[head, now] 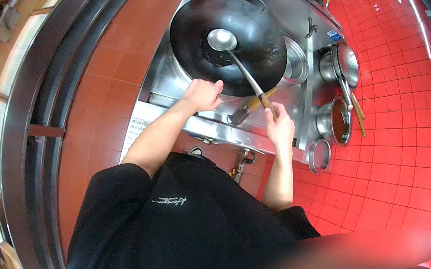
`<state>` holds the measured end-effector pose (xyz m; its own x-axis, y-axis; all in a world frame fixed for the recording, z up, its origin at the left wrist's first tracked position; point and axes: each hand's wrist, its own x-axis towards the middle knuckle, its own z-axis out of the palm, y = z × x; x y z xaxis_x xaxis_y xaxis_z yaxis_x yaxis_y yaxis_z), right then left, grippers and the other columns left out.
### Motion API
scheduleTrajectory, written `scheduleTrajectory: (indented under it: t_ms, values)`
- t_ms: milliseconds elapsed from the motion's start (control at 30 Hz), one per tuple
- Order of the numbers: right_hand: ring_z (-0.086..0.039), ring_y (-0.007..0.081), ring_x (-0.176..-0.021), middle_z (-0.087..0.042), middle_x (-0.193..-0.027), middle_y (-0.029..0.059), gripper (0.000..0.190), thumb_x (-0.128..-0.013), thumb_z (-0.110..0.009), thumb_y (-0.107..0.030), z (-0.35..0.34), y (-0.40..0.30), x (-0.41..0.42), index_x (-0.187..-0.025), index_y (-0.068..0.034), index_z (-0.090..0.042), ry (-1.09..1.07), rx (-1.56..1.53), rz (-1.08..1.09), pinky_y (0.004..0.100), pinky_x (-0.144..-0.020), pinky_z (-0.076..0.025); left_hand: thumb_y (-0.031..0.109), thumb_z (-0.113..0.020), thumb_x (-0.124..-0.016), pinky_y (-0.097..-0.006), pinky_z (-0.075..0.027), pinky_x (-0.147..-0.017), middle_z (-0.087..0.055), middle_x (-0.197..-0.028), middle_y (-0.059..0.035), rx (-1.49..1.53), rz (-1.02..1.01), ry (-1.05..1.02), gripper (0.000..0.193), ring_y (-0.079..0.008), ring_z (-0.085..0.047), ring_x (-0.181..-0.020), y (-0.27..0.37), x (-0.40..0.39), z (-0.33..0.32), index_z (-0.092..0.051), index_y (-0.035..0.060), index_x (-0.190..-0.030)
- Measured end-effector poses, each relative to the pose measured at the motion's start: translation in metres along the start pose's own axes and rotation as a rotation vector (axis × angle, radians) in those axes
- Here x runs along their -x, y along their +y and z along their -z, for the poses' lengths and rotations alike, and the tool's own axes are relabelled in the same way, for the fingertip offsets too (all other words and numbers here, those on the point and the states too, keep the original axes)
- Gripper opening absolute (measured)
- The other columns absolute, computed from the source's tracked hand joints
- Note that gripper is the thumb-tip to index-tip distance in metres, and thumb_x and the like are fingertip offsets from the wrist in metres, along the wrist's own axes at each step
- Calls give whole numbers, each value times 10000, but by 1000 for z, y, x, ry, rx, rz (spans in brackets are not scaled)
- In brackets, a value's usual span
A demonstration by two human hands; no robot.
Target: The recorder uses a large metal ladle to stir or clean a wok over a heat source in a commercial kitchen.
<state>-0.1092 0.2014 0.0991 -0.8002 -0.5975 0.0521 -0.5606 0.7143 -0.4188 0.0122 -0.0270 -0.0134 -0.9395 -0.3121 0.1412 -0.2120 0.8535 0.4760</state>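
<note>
A large black wok [247, 67] sits on the steel stove. At its near left rim my left hand [205, 94] is closed in a fist on the wok; the grip itself is hidden under the fingers. My right hand [280, 125] holds the wooden grip of a steel ladle [248, 73]. The ladle's bowl [222, 40] is over the middle of the wok, and no food shows there. A loop handle [257, 3] stands out from the wok's far right rim. Below the ladle's shaft lie a bamboo wok brush [268, 96] and a dark-bristled brush [240, 115].
Right of the wok is a round steel basin [296, 59]. A tap [311, 28] is on the stove's back panel. Along the right side stand strainers [347, 64], a pot of reddish-brown liquid [338, 120] and a shallow round pan [319, 155]. Pipes with a valve [241, 166] hang below the front edge.
</note>
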Motion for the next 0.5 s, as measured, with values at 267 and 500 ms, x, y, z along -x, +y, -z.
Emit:
scheduleTrajectory:
  t_ms: [267,500]
  values:
    - [-668,423,-1034,-708,-1085,204,462,-930,-608,-463,-1,-11,4,-1303,-192,-644,-86,147,-61,481,-896,-520,248,-617,-778,-524,-513,-611,-666,-689,-137,-3,-64,-27,218,-368,-672,-681,-5,-2,-2,-571,103,-935]
    - [-670,406,-1046,-702,-1076,225,437,-924,-631,-430,35,-34,40,-1252,-146,-685,-116,117,-124,441,-900,-527,248,-599,-796,-513,-513,-554,-666,-663,-132,38,-128,55,180,-357,-670,-634,-9,-2,-5,-566,104,-897]
